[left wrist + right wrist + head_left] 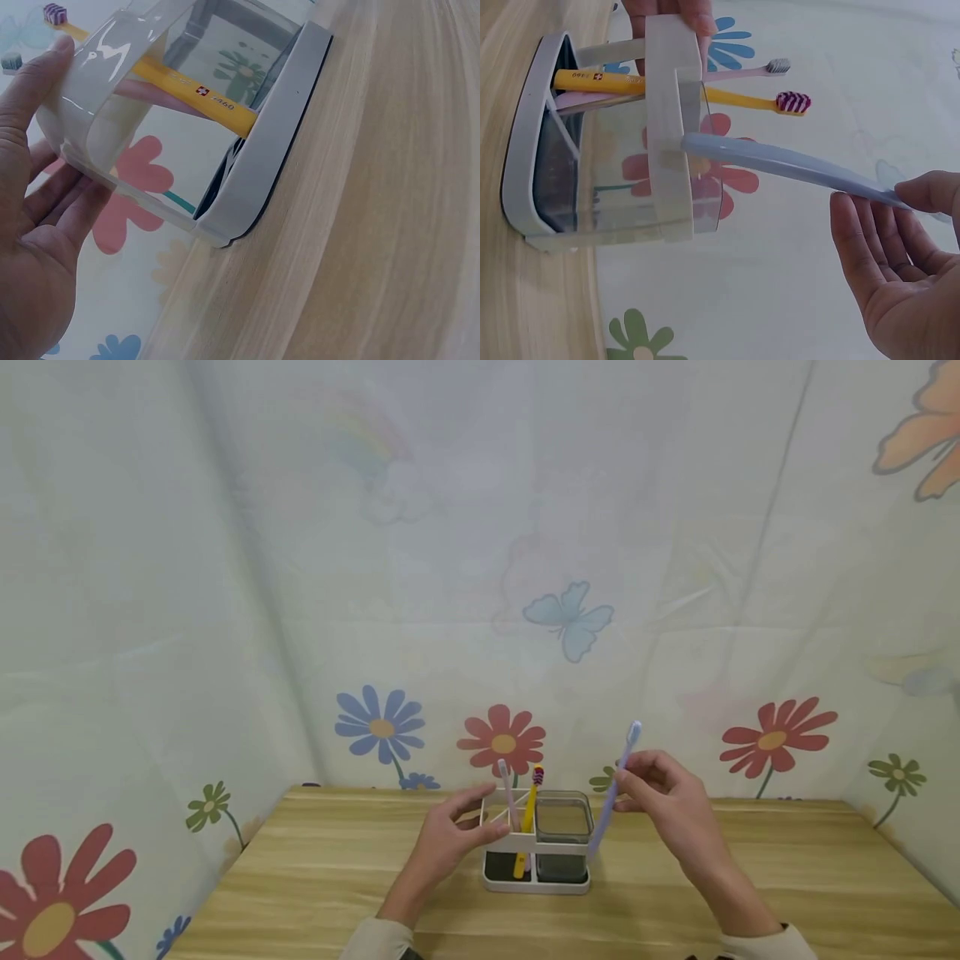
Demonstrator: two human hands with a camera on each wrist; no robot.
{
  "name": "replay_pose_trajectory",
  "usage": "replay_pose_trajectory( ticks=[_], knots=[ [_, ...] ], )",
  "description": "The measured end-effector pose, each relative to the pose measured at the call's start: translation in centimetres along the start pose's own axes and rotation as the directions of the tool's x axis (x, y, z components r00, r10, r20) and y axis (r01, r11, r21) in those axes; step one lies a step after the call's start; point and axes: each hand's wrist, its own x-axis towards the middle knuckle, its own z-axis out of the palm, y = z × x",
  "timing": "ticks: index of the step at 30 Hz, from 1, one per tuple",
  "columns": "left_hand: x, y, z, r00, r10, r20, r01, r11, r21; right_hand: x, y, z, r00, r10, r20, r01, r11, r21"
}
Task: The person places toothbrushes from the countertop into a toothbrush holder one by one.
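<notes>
On the wooden table [750,877], left hand [450,839] grips white holder [536,860]; right hand [671,802] fingers pinch lilac toothbrush [613,793]

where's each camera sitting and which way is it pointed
Head: worn high, facing forward and down at the table; both hands and sleeves show.
Left wrist: beside the holder, looking along it; left hand shows.
Right wrist: facing the holder's other side; right hand pinching the blue toothbrush.
Both wrist views share the yellow toothbrush.
</notes>
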Motion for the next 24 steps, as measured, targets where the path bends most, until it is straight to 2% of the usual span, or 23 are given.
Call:
replay_pose_trajectory(
  ticks=[7, 24],
  knots=[
    [0.0, -0.2, 0.0, 1.0, 0.008, 0.004, -0.008, 1.0, -0.001, 0.5, -0.3, 1.4, 0.998, -0.043, -0.04, 0.045, 0.998, 0.053],
    [-0.2, -0.1, 0.1, 1.0, 0.009, -0.001, -0.009, 1.0, -0.028, 0.9, -0.6, 4.0, 0.994, 0.015, -0.107, -0.003, 0.994, 0.109]
  ],
)
